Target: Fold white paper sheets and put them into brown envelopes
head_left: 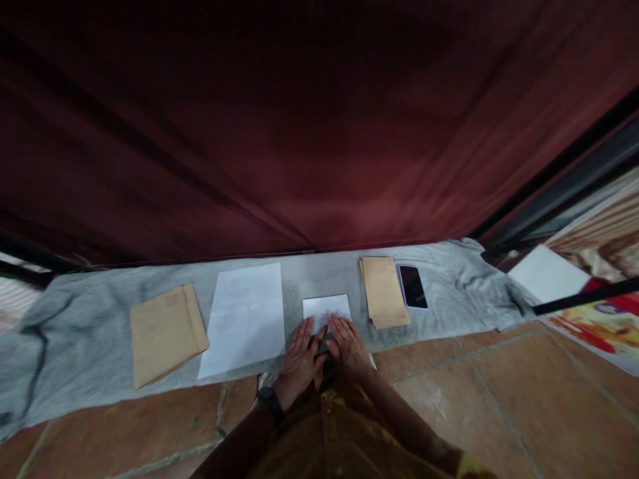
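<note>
A: Dial centred in the view, and the whole of 12 o'clock is taken up by a red cloth (319, 153), hung in shadowy folds!
B: Down low, the tiled floor (499, 386) is shown, from 4 o'clock round to 8.
A: Between those two a grey cloth (454, 299) is stretched, 8 o'clock across to 4, and it's rumpled at both ends. What is laid on it?
B: At 8 o'clock, a white sheet (244, 322)! Farther out on the same hour, brown big envelopes (167, 339) are stacked, one corner brought right up to the sheet's edge.
A: And over at 4, small envelopes (387, 293) are piled, the edges left uneven.
B: To 6 o'clock now, where the small paper (324, 305) is placed, its near part covered by fingers!
A: How are the hands held?
B: The left hand (298, 359), just past 6, is laid flat, palm down, fingers nearly together, thumb set apart. The right hand (351, 349), between 5 and 6, is flattened too, fingers slightly spread. Nothing is pinched by either; the paper is touched by both sets of fingertips.
A: Between 3 and 4, a phone (413, 287) is set just beside the small envelopes, screen dark.
B: And at 7, a black watch (271, 403) is worn on the left wrist!
</note>
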`<state>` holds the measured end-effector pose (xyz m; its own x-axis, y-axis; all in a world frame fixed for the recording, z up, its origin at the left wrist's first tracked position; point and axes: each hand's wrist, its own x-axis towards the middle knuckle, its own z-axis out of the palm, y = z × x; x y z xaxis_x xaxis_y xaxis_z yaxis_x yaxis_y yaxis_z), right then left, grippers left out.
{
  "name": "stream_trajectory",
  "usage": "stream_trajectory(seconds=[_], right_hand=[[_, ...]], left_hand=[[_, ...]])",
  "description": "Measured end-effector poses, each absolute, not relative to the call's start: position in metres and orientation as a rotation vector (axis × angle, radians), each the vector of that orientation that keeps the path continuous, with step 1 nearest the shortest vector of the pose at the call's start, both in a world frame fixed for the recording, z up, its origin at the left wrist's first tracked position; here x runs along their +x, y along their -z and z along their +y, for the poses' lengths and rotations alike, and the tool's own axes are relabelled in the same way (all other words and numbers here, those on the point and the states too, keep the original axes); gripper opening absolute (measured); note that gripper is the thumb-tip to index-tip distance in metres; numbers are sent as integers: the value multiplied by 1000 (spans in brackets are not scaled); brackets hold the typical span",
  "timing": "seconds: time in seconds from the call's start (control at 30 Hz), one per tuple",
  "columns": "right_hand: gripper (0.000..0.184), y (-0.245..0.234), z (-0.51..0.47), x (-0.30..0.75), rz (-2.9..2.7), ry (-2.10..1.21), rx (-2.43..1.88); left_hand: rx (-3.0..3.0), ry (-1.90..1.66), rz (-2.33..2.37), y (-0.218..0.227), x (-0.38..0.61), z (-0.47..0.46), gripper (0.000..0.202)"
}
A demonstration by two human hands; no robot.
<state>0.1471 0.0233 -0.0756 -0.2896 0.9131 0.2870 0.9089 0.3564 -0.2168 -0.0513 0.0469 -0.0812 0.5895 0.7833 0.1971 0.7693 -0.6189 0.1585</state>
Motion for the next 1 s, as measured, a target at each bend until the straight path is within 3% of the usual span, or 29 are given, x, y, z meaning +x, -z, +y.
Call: stream_trajectory(seconds=[0.53, 1.0], right_hand=[[59, 82, 5, 180, -2222, 9, -1697], [47, 81, 66, 150, -2201, -44, -1699]], left_hand=[[2753, -384, 1321, 79, -55, 47, 76], [2802, -292, 1341, 78, -53, 48, 79]])
